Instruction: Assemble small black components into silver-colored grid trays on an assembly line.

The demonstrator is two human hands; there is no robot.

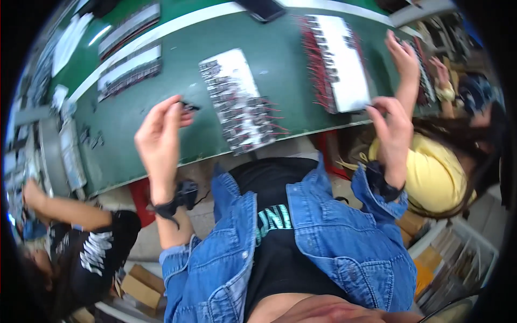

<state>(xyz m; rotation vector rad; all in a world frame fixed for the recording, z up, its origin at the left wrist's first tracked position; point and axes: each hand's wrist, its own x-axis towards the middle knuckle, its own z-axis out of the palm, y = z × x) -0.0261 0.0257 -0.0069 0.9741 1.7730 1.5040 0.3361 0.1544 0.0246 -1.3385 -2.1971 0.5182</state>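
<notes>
Between the thumb and fingers of my left hand (pixel 161 129), a small black part (pixel 189 106) is pinched above the green table. To its right lies a white board (pixel 245 75) lined with rows of small black parts, with red wires sticking out along its right side. My right hand (pixel 394 123) is curled in a pinch by the near right corner of a second white board (pixel 344 59). Whatever its fingertips hold, if anything, is too small to make out. Along that board's left edge run black parts and many red wires (pixel 315 70).
Two more loaded boards (pixel 132 67) rest at the table's far left. Several loose black pieces (pixel 91 137) lie near the left end of the green table (pixel 183 59). A dark phone-like slab (pixel 262 8) is at the back. Co-workers sit at left and right, one in a yellow top (pixel 439 172).
</notes>
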